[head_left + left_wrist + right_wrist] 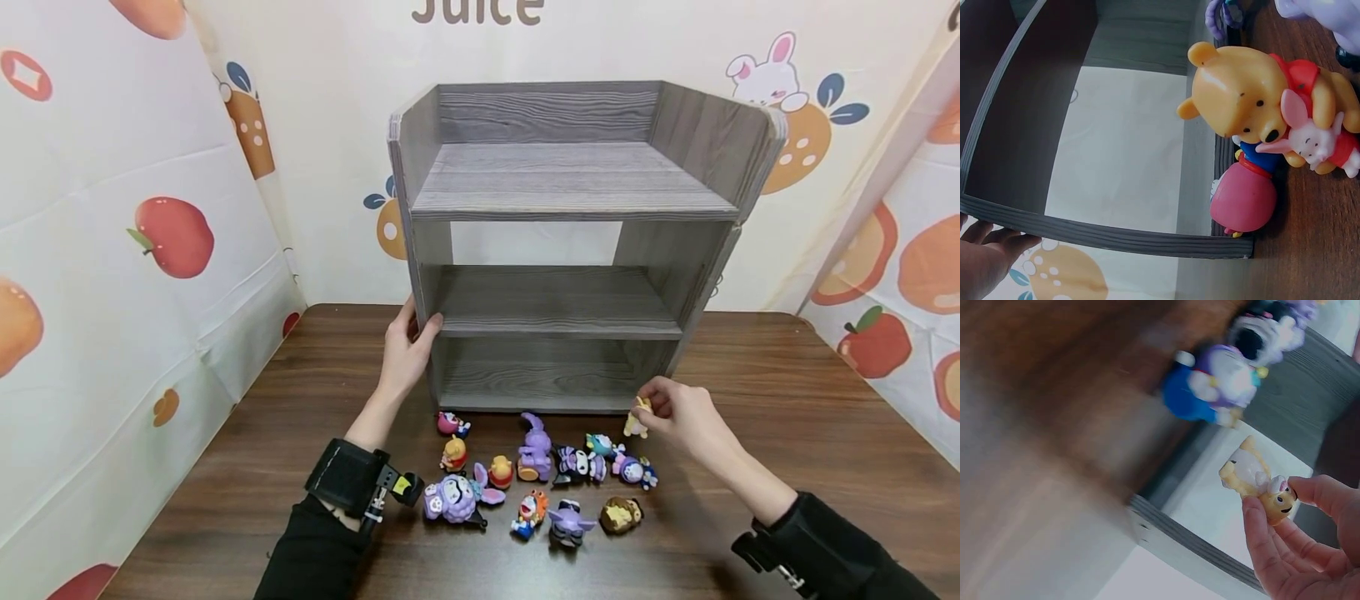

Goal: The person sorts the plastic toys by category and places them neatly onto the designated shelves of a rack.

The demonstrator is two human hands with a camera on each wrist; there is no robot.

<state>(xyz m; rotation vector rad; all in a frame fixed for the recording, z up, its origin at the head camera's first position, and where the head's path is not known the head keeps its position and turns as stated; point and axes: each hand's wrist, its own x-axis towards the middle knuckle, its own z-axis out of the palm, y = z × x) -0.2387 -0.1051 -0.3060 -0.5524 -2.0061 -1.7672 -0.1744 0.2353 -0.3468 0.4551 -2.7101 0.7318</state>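
Observation:
My right hand pinches a small yellow animal figurine by its head, between thumb and fingertips. It is held near the lower right front corner of a grey wooden shelf unit. On the other side, my left hand grips the unit's left side panel, the thumb at the front edge by the middle board. Part of its fingers is hidden behind the panel. In the left wrist view, a Winnie the Pooh figurine hugging a piglet stands close to the unit's base, beside a pink and blue figurine.
Several more figurines cover the brown table before the unit, among them a purple one with a raised tail, a large purple one lying down and a brown one. A fruit-printed cloth hangs behind and at both sides.

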